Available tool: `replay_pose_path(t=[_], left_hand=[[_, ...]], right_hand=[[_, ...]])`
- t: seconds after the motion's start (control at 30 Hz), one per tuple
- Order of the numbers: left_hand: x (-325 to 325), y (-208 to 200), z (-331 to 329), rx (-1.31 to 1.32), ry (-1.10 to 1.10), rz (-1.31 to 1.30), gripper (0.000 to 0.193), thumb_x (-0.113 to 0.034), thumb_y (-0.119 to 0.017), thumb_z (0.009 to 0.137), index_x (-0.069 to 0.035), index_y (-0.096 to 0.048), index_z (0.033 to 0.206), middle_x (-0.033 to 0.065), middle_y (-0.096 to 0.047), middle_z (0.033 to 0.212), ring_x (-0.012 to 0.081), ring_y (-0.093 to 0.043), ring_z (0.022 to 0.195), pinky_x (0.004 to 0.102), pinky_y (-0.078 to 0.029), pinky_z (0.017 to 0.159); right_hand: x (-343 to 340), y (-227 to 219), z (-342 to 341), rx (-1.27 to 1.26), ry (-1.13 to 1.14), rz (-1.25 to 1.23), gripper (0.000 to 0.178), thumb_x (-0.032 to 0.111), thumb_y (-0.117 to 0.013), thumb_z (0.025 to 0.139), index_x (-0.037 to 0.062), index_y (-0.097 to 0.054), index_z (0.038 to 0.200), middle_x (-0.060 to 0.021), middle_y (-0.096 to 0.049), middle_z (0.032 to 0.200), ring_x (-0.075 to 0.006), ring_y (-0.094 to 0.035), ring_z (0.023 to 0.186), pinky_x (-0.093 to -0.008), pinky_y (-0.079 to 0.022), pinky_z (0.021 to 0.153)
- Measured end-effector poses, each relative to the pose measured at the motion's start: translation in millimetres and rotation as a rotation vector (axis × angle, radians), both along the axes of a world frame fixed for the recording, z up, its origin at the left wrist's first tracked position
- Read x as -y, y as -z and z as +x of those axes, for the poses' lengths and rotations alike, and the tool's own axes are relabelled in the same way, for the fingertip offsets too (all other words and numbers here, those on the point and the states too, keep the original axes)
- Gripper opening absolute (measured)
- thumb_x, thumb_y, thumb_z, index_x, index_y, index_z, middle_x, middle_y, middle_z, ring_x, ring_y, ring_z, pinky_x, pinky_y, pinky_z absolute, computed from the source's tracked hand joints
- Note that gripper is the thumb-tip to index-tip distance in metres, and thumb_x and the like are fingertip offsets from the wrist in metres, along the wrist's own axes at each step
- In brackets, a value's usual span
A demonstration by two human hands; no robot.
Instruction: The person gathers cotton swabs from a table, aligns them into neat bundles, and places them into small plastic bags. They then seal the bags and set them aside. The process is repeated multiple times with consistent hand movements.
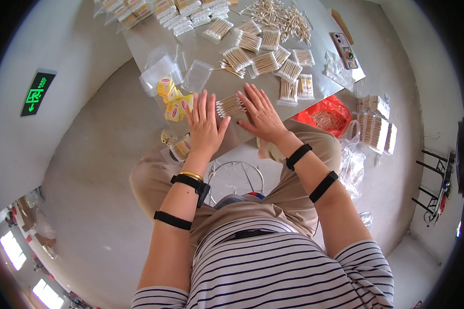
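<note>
A row of cotton swabs (231,106) lies side by side near the table's front edge, between my two hands. My left hand (205,126) rests flat at its left end, fingers stretched out and thumb apart. On the other side, the fingertips of my right hand (263,114) reach the swabs' right end, with the palm down and fingers extended. Neither hand is closed around anything. Left of my left hand are yellow printed cards (178,105) and clear plastic bags (197,76). Bundles of cotton swabs (265,64) lie just beyond my fingers.
Loose swabs (281,18) are heaped at the back, beside stacked filled packs (191,11). A phone (344,50) lies at the table's right. Below that side sit a red bag (340,105) holding swabs and stacked bundles (375,129). One pack (181,148) is by my left knee.
</note>
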State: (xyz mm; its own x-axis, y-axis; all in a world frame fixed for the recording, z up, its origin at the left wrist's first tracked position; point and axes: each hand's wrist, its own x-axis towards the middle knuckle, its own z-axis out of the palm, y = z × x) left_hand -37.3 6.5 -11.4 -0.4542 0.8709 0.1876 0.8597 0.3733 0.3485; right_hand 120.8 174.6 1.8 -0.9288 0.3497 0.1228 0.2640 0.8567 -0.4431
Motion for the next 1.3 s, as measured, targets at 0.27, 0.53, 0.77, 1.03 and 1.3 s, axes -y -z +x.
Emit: replay_pose_path(t=[0.27, 0.53, 0.77, 1.03, 1.3], left_hand=[[1.6, 18.0, 18.7, -0.027, -0.030, -0.171, 0.095, -0.065, -0.036, 0.107, 0.007, -0.019, 0.166, 0.0226, -0.016, 0.176, 0.0362, -0.008, 0.165, 0.0596, -0.001, 0.130], [-2.1, 20.0, 21.6, 0.035, -0.028, -0.116, 0.097, -0.066, -0.037, 0.106, 0.008, -0.017, 0.166, 0.0261, -0.014, 0.175, 0.0381, -0.007, 0.164, 0.0604, 0.000, 0.129], [-4.7, 9.1, 18.3, 0.097, 0.020, -0.081, 0.089, -0.060, -0.040, 0.107, 0.003, -0.022, 0.167, 0.0237, -0.017, 0.175, 0.0369, -0.010, 0.164, 0.0602, 0.000, 0.129], [11.8, -5.0, 11.1, 0.115, -0.057, -0.020, 0.079, -0.051, -0.044, 0.109, -0.002, -0.025, 0.167, 0.0183, -0.024, 0.175, 0.0365, -0.017, 0.163, 0.0621, -0.003, 0.129], [138.8, 19.7, -22.9, 0.408, -0.588, 0.221, 0.067, -0.047, -0.049, 0.111, 0.001, -0.041, 0.157, 0.0230, -0.042, 0.160, 0.0376, -0.038, 0.151, 0.0510, -0.026, 0.124]], right_hand=[[13.4, 17.3, -16.6, 0.084, -0.020, 0.115, 0.092, 0.056, -0.062, 0.098, 0.0055, -0.027, 0.166, -0.0261, -0.018, 0.173, -0.0392, -0.016, 0.163, -0.0497, -0.015, 0.133], [27.6, 24.4, -25.2, 0.099, -0.014, 0.151, 0.089, 0.059, -0.053, 0.101, 0.0033, -0.029, 0.165, -0.0309, -0.017, 0.172, -0.0436, -0.013, 0.162, -0.0525, -0.013, 0.132], [28.2, 21.6, -24.3, 0.113, 0.001, 0.187, 0.088, 0.062, -0.048, 0.102, 0.0049, -0.029, 0.166, -0.0300, -0.017, 0.172, -0.0428, -0.014, 0.162, -0.0518, -0.013, 0.132], [28.9, 20.3, -26.1, 0.170, 0.009, 0.223, 0.094, 0.069, -0.047, 0.100, 0.0074, -0.025, 0.168, -0.0283, -0.016, 0.173, -0.0407, -0.013, 0.163, -0.0500, -0.011, 0.133], [30.9, 15.2, -27.5, 0.211, 0.003, 0.222, 0.100, 0.075, -0.047, 0.098, 0.0079, -0.025, 0.168, -0.0271, -0.015, 0.174, -0.0398, -0.010, 0.163, -0.0492, -0.009, 0.133]])
